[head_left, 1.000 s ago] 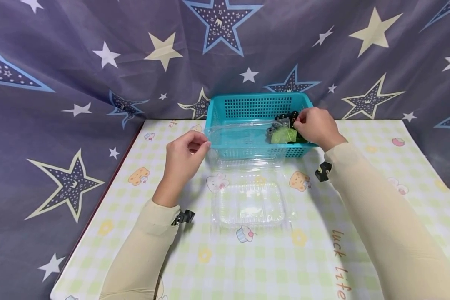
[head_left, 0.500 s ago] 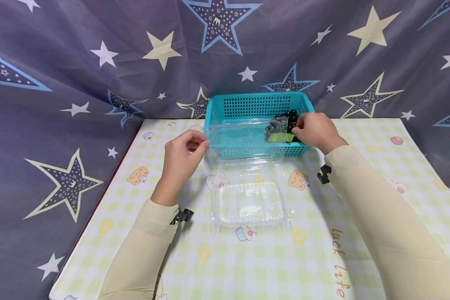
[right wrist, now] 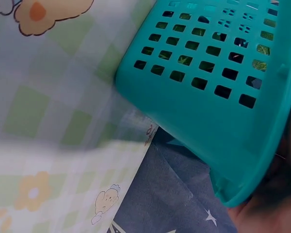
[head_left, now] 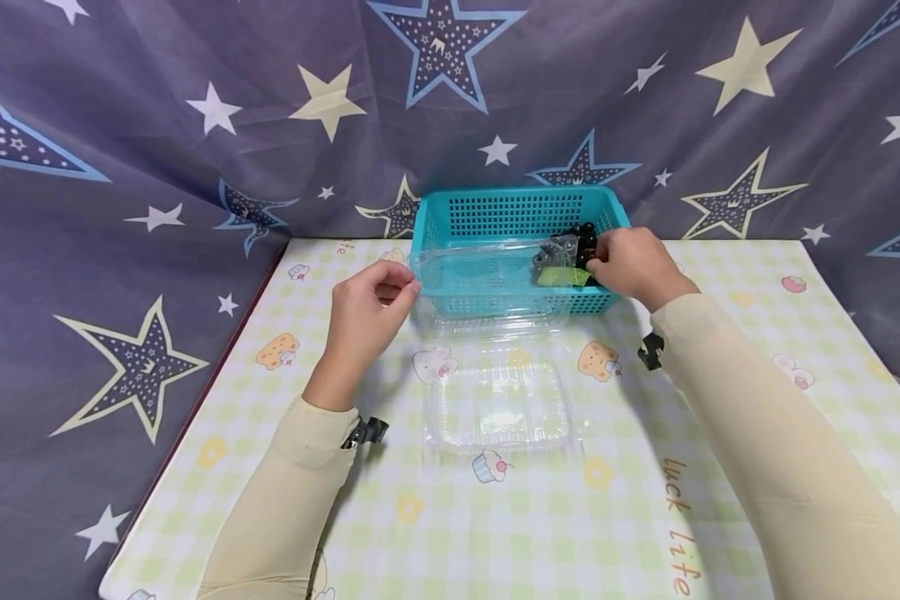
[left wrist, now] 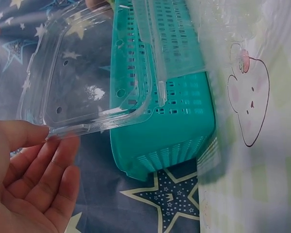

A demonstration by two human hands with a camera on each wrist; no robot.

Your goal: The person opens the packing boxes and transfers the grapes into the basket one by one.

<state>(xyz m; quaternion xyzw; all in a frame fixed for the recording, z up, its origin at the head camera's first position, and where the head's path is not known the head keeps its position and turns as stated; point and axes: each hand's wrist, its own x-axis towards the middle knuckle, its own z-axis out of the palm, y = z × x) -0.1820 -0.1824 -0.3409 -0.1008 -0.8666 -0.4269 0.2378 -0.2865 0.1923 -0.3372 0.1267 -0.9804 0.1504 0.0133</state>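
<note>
My left hand [head_left: 371, 321] pinches the left corner of a clear plastic lid [left wrist: 82, 68] between thumb and fingers. The lid stands tilted up in front of the teal basket [head_left: 465, 208], hinged to a clear plastic tray [head_left: 502, 408] that lies on the table. Over the basket's right end, my right hand [head_left: 633, 262] reaches in with curled fingers and grips at a bunch of dark grapes [head_left: 587, 232]. A green leaf [head_left: 562, 277] lies beside the grapes, partly seen through the lid. In the right wrist view the basket wall hides the fingertips.
A green-and-white checked cloth [head_left: 532, 533] with cartoon prints covers the table. Behind and to the left hangs a dark curtain [head_left: 232, 175] with stars, right against the back of the basket.
My right hand has sunk slightly lower into the basket's right end. The green leaf has tilted and now shows a narrower face. My left hand stays where it was on the lid.
</note>
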